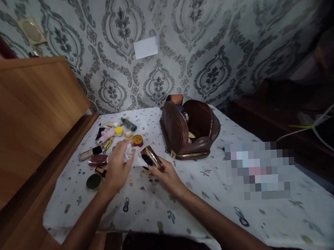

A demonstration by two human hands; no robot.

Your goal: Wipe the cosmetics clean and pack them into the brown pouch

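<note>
My left hand [116, 168] is closed on a crumpled white tissue [137, 158], whose loose end reaches the container in my other hand. My right hand [169, 178] grips a shiny gold-brown cosmetic container [153, 157] with a dark part at its near left; its exact kind is unclear. Just beyond my left fingers sits a round gold-and-red jar [138, 140]. To the left of that hand lie a dark red case [98, 160], a small amber bottle [100, 171] and a dark green round lid or jar [93, 181].
A brown zippered bag [175, 134] stands open behind my right hand, with items inside. At the back left lie a green bottle [129, 124], a yellow-capped jar [118, 131], a pink tube [107, 136] and a foundation bottle [89, 153]. A wooden cabinet [35, 128] borders the left side.
</note>
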